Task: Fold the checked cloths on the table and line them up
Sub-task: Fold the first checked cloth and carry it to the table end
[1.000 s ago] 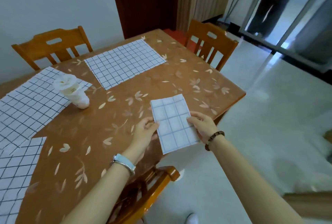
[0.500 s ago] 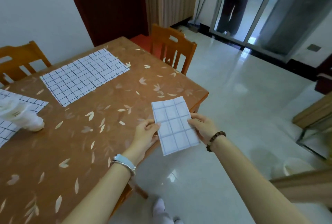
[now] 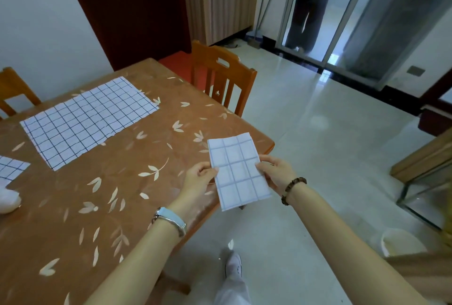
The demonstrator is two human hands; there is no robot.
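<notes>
Small folded white cloth with blue check held up over near right corner of brown leaf-patterned surface, near end poking past edge. Long axis runs away from person, far end leaning a bit left. Grip: left hand pinches left long edge, right hand pinches right one, both mid-length. Guess set-down spot is forward-left. Big unfolded checked cloth lies that way too, nearer left hand.

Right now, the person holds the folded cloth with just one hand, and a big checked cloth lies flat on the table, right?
No, with both: the head view shows the left hand and right hand pinching opposite edges of the folded cloth. The big checked cloth does lie flat on the table.
</notes>
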